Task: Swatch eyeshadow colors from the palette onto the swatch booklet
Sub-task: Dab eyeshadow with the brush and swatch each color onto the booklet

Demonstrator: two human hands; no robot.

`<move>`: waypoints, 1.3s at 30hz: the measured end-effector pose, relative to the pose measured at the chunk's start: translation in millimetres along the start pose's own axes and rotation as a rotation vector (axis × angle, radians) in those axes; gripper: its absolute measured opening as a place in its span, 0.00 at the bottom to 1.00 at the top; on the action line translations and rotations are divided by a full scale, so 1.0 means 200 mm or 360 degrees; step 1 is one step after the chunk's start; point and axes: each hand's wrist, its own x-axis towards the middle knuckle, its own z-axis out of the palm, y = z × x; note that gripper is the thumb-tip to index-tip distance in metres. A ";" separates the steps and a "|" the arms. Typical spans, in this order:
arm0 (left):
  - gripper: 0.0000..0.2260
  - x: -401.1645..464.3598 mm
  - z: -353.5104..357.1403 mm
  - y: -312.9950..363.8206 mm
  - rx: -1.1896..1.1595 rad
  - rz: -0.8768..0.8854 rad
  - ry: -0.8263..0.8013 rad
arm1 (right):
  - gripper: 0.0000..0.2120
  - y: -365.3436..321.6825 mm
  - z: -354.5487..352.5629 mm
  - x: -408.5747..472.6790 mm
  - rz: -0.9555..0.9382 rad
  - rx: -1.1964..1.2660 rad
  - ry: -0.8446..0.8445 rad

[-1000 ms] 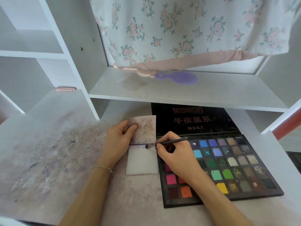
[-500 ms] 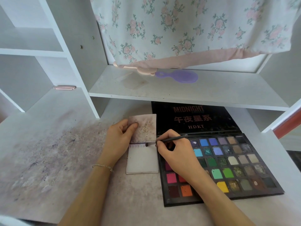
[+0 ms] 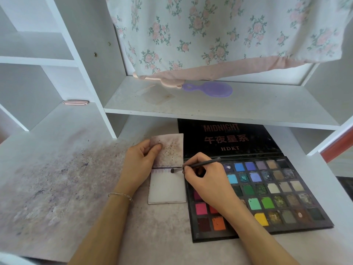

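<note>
Left hand: left hand (image 3: 139, 165) lies at centre frame, thumb pressed on the folded-back, stained top page of the small white swatch booklet (image 3: 167, 185), fingers curled behind that page, pinning it open.
Right hand: right hand (image 3: 205, 180) pinches a thin dark-handled eyeshadow brush (image 3: 196, 166), with its heel resting over the palette's left columns.
Brush tip: touching the top edge of the booklet's blank lower page, at the right end of a faint row of lilac strokes.
Palette: large black multi-colour eyeshadow palette (image 3: 267, 192) lies open just right of the booklet, touching or almost touching it, lid flat behind.
Step in hand: laying a lilac swatch along the page's top row, I judge.
Next move: probably finishing the stroke, then reloading the brush from a pan; this calls for light pressure while the page is kept flat.
</note>
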 end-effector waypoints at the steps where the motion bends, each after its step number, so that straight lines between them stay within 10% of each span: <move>1: 0.07 0.00 0.00 0.00 0.0004 -0.0001 0.0003 | 0.05 0.00 0.00 0.00 -0.0006 -0.0015 0.0006; 39: 0.05 0.01 0.00 -0.02 0.0032 -0.0022 0.0026 | 0.11 0.06 -0.32 -0.12 0.0000 0.0310 0.0591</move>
